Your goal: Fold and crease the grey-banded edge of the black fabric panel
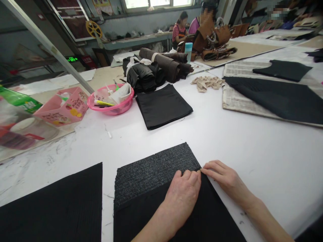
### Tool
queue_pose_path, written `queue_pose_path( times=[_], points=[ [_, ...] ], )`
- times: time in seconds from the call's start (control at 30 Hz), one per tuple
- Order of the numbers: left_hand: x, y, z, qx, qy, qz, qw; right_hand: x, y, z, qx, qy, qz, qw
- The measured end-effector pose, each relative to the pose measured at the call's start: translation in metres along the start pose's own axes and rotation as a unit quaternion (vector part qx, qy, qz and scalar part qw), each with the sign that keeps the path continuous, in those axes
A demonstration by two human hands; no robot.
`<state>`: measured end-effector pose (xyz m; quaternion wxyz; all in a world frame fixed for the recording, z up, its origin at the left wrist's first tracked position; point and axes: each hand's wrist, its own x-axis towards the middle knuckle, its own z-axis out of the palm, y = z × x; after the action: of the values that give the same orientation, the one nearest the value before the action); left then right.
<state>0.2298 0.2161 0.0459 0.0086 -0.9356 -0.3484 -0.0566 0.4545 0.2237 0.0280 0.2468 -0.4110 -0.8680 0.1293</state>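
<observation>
A black fabric piece (141,222) lies on the white table over a dark grey, ribbed-looking textured panel (153,168), whose far strip shows past the black edge. My left hand (185,188) rests on the black piece with its fingers curled at that edge, close to the right corner. From the right, my right hand (225,181) meets it there, thumb and fingertips pinched on the same corner. The fingertips of both hands nearly touch. To the left lies another flat black fabric piece (63,208), apart from the hands.
Beyond my hands is a stack of black fabric sheets (164,106), beside a pink basket (113,110) of small tools. Dark fabric rolls (161,64) and cream strips (207,83) lie farther back. At right, dark cut pieces (282,97) rest on a board. People sit in the background.
</observation>
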Motion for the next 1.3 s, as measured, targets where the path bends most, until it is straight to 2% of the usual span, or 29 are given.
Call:
queue_pose_path(
  times=[0.13,0.27,0.37,0.53,0.67,0.93,1.07,1.2,1.3],
  points=[
    [0.003,0.002,0.002,-0.016,-0.008,-0.009,1.000,-0.006,0.002,-0.003,0.006,0.004,0.024,1.000],
    [0.005,0.002,0.001,-0.030,-0.013,-0.020,0.999,-0.012,0.002,0.000,0.002,0.053,0.078,0.996],
    [0.005,0.003,0.000,-0.030,-0.018,-0.026,0.999,-0.013,-0.002,0.005,-0.015,0.074,0.088,0.993],
    [0.001,0.004,-0.001,-0.013,-0.021,-0.026,0.999,-0.017,-0.012,0.011,-0.083,0.042,0.070,0.993],
    [-0.005,0.004,0.001,-0.018,0.000,-0.023,1.000,-0.020,-0.016,0.013,-0.123,0.018,0.069,0.990],
    [-0.014,0.001,0.004,-0.041,0.014,-0.034,0.998,-0.022,-0.016,0.014,-0.132,-0.006,0.062,0.989],
    [-0.028,-0.001,0.005,-0.030,0.027,-0.033,0.999,-0.025,-0.017,0.014,-0.129,0.002,0.071,0.989],
    [-0.053,-0.004,0.014,-0.008,0.068,-0.042,0.997,-0.028,-0.014,0.015,-0.120,0.010,0.094,0.988],
    [-0.078,-0.007,0.020,-0.014,0.116,-0.061,0.991,-0.022,-0.017,0.013,-0.091,0.066,0.115,0.987]
  ],
)
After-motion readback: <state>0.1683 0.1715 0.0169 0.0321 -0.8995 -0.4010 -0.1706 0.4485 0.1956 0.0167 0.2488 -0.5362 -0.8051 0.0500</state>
